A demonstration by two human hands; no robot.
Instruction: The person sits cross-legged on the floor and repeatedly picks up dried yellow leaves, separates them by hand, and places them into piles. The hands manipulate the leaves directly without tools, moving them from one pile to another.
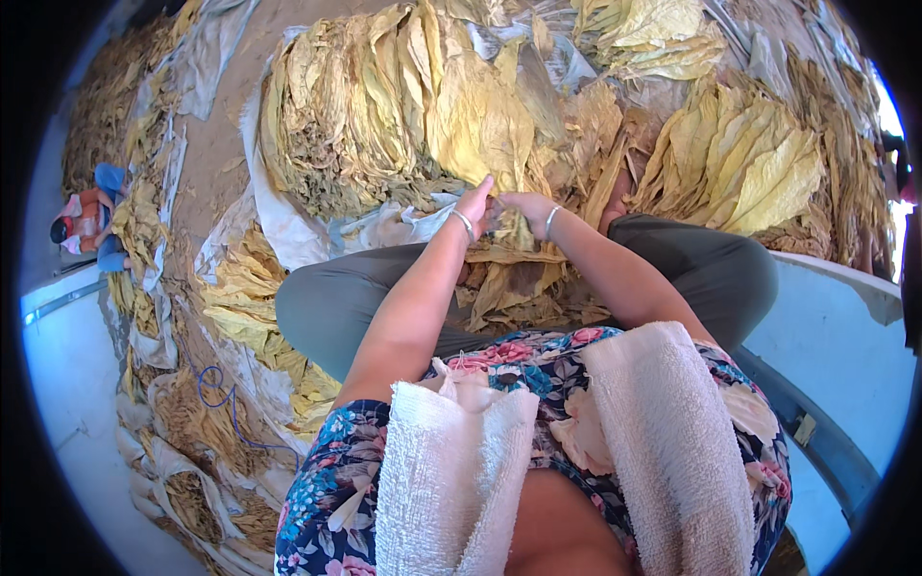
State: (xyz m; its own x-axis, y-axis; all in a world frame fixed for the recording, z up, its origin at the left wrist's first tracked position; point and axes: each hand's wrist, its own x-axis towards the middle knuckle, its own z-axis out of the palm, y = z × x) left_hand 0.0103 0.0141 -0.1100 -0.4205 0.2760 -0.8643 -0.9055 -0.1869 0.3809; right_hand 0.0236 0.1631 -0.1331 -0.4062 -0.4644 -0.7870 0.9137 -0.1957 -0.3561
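Observation:
My left hand (473, 207) and my right hand (531, 210) meet above my crossed legs, each with a metal bangle at the wrist. Both are closed at the stem end of a large yellow dried tobacco leaf (483, 115), whose blade spreads away from me. The left thumb lies along it, while most fingertips are hidden or blurred. Just beyond is a thick row of dried tobacco leaves (336, 106) on white sheeting. Brownish leaves (523, 293) lie in front of me between my legs.
To the right rests another fanned pile of yellow leaves (740, 158); one more heap (653, 38) is at the back. Loose leaves (245, 298) and a blue cord (226, 403) lie at the left. Another person (86, 221) sits at the far left among leaves. A white towel (663, 432) hangs over my shoulders.

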